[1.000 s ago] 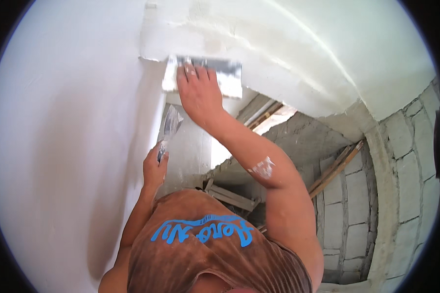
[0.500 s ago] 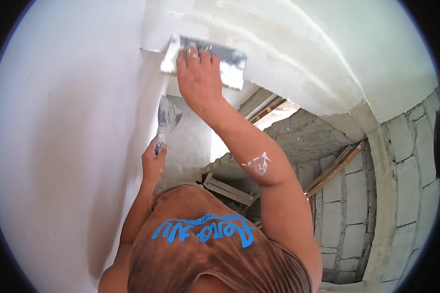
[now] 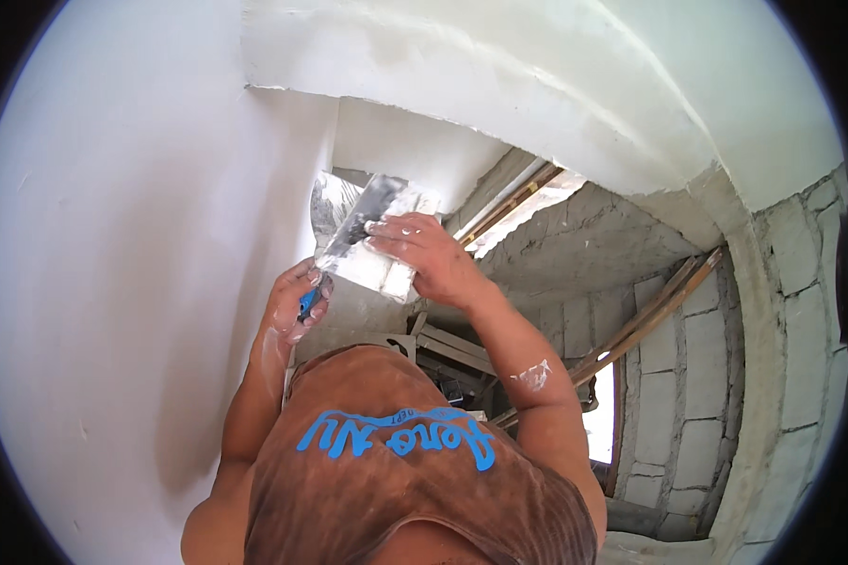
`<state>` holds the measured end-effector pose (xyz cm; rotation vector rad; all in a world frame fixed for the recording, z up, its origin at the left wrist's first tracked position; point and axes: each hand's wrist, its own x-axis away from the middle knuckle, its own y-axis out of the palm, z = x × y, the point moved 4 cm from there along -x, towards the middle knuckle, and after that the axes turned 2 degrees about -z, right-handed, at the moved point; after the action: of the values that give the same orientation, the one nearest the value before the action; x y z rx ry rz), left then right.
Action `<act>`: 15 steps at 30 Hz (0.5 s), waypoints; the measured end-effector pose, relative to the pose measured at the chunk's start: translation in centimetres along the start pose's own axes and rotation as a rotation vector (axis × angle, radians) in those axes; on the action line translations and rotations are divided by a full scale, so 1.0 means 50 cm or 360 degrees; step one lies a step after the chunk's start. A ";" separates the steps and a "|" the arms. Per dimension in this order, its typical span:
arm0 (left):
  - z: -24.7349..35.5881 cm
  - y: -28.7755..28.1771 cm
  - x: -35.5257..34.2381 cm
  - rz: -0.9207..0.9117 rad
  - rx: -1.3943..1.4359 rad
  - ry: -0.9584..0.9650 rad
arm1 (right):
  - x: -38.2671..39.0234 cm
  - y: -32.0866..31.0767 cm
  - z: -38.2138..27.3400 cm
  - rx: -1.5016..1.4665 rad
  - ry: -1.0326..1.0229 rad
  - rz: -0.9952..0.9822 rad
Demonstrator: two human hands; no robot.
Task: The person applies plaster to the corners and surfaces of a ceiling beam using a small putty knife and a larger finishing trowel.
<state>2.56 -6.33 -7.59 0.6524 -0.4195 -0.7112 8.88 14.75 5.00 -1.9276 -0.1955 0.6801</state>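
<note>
My left hand (image 3: 294, 303) is closed around the blue handle of a putty knife (image 3: 330, 200), whose smeared blade points upward beside the white wall. In my right hand (image 3: 433, 262) is a wide taping knife (image 3: 372, 268), tilted, with white compound on its face. My fingers press along its dark back strip. The wide blade crosses in front of the putty knife and hides part of its blade; whether the two touch I cannot tell. White smears mark both hands and my right forearm.
A smooth white wall (image 3: 113, 235) rises close on my left. Above is a plastered beam (image 3: 443, 75) with a rough lower edge. To the right stand a bare block wall (image 3: 697, 395) and leaning wooden boards (image 3: 650, 320). A wooden frame (image 3: 452, 348) lies below.
My right hand has brought the wide taping knife down from the beam to the putty knife, turning it steeper. My left hand has stayed low, still holding the putty knife.
</note>
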 end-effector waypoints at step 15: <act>0.107 0.058 0.036 0.0257 -0.1548 0.1121 | 0.074 0.135 0.117 -0.3016 0.1388 0.1158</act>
<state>2.17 -8.08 -1.49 -0.0858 0.5159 -0.4112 7.70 17.87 -4.06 -3.9674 0.7434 -0.2970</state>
